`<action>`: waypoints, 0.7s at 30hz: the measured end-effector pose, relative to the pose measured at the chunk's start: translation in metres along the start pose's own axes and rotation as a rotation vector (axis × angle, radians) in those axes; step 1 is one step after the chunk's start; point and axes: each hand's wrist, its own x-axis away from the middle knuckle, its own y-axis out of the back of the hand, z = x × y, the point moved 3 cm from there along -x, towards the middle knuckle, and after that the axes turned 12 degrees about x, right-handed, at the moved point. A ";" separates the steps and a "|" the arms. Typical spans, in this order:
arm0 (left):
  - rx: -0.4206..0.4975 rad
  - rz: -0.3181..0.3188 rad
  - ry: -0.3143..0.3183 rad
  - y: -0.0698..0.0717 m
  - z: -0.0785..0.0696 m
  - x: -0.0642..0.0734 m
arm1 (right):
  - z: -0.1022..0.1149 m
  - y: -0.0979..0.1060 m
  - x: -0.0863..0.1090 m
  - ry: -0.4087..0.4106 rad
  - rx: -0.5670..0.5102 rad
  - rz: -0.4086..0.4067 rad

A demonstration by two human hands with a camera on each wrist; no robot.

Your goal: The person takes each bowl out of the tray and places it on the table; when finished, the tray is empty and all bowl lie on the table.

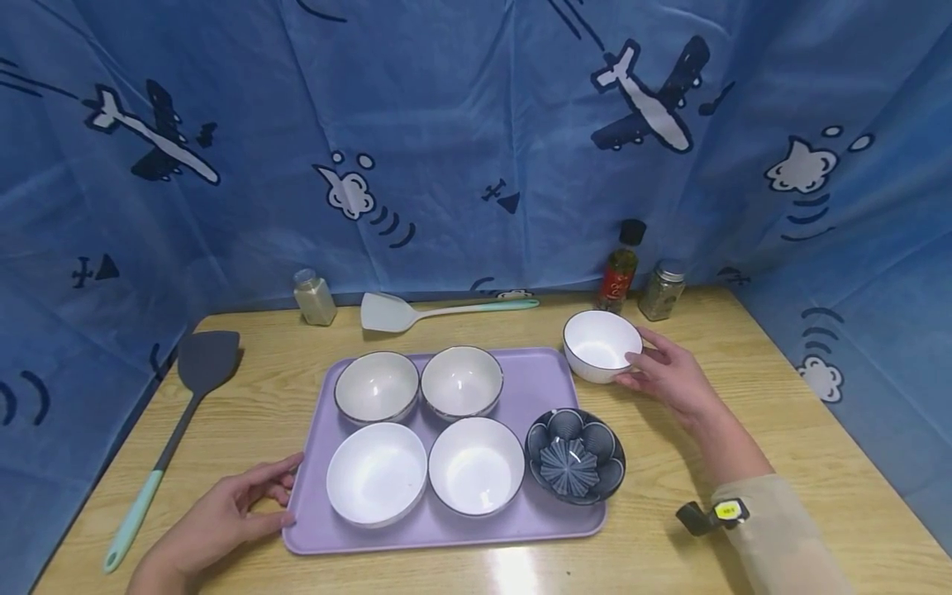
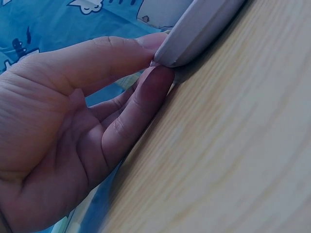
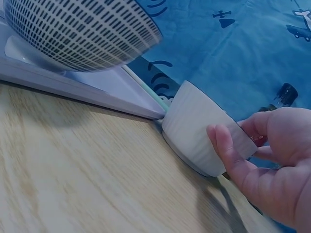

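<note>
My left hand (image 1: 226, 516) pinches the left rim of a lilac tray (image 1: 535, 529) between thumb and fingers, seen close in the left wrist view. My right hand (image 1: 673, 376) grips a white bowl (image 1: 598, 343) with a thin dark rim beside the tray's back right corner. In the right wrist view this bowl (image 3: 199, 131) has a ribbed outside; whether its foot touches the table I cannot tell. Several light bowls (image 1: 476, 467) stand in two rows on the tray. A dark blue petal-patterned bowl (image 1: 574, 456) sits at the tray's right edge.
A grey turner (image 1: 204, 364) with a mint handle lies at the left. Behind the tray lie a white turner (image 1: 390, 312) and a shaker jar (image 1: 315, 297). An oil bottle (image 1: 619, 268) and a spice jar (image 1: 662, 291) stand back right. Blue curtains (image 1: 446, 124) surround the table.
</note>
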 end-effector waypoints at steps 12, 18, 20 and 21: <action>-0.010 0.013 -0.019 -0.002 -0.001 0.002 | 0.011 0.016 0.008 0.120 0.254 -0.076; -0.011 0.007 -0.013 -0.001 -0.001 0.001 | 0.025 0.025 0.018 0.203 0.206 -0.064; -0.017 0.005 -0.027 -0.001 -0.001 0.001 | 0.030 0.024 0.020 0.231 0.171 -0.036; -0.018 0.004 -0.034 0.000 -0.001 0.000 | 0.031 0.023 0.021 0.249 0.167 -0.013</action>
